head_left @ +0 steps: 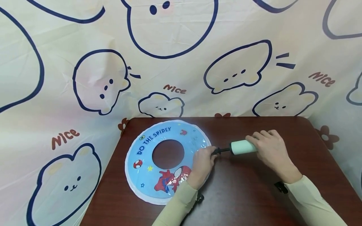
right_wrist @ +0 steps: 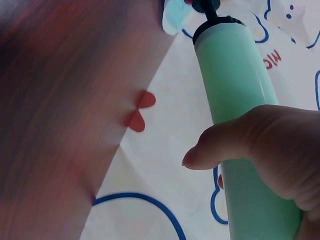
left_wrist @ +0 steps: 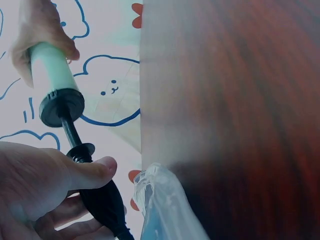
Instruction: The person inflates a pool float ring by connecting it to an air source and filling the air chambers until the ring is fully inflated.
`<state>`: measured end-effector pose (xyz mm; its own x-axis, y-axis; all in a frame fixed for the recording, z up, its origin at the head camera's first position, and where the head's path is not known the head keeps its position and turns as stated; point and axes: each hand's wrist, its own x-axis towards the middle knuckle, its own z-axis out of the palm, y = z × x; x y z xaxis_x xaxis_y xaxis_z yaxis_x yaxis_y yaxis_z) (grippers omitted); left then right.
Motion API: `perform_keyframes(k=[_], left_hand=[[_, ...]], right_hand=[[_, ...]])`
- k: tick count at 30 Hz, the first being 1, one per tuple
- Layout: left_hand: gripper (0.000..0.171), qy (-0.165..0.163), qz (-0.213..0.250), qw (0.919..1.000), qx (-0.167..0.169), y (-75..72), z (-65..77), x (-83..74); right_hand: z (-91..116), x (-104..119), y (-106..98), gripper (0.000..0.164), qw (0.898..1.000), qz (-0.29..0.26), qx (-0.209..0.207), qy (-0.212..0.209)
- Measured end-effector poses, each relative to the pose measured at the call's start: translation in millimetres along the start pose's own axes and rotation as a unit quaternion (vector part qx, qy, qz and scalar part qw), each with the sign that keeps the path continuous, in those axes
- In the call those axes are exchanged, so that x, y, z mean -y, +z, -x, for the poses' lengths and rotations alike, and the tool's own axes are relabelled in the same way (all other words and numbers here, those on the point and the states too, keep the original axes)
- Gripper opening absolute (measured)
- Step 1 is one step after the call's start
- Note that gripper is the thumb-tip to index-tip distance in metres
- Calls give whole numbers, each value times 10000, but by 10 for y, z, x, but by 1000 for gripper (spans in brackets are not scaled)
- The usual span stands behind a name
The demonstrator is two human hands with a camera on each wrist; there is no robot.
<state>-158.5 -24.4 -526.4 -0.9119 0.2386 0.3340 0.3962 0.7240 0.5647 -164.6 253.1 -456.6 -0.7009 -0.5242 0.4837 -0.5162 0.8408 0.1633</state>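
Observation:
My right hand (head_left: 270, 149) grips the mint-green barrel of a hand pump (head_left: 243, 147), its thumb lying across the barrel (right_wrist: 235, 75) in the right wrist view. A short black rod (left_wrist: 69, 131) runs from the barrel's black cap to a bulging black end piece (left_wrist: 105, 210). That piece is held between thumb and fingers of my left hand (head_left: 202, 161). Under and beside the left hand lies a round blue swim ring (head_left: 141, 182) with a white edge, a red cartoon figure and the words "DO THE SPIDEY". In the left wrist view the ring's clear plastic edge (left_wrist: 167, 205) is close to the pump's tip.
A dark brown wooden table (head_left: 237, 194) carries the ring. Behind it hangs a pale cloth (head_left: 186, 72) with blue bear outlines, meeting the table's back edge. Dark wrist mounts (head_left: 281, 187) sit at both cuffs.

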Motion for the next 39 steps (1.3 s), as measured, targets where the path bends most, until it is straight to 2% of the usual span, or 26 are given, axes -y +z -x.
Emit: perform_keyframes(k=[9,14,17,21,24,27,32,39], left_hand=[[5,-40,-180,9998,40,43,66,-27],[6,42,-155,9999,-28,23,56,-61],[5,75,-300,9995,-13,27,37,-66],[4,152,-590,9981,33,49,20,-61],[5,104,-589,9982,39,59,17,-57],[6,18,-540,9985,37,50,4,-57],[6,-10,-611,9981,24,20,-27,-55],[4,156,-677,9976,10,-3,-30,-31]], right_hand=[[96,-159,-159,56,9991,177,-386,2],[112,-280,-290,58,9982,309,-494,174],[129,-312,-304,60,9978,316,-509,297],[99,-203,-142,57,9984,236,-475,170],[35,-31,50,53,9991,163,-382,-53],[-33,112,182,50,9991,153,-394,-99],[-121,225,260,45,9982,200,-555,-118],[-177,343,313,45,9985,231,-480,-158]])
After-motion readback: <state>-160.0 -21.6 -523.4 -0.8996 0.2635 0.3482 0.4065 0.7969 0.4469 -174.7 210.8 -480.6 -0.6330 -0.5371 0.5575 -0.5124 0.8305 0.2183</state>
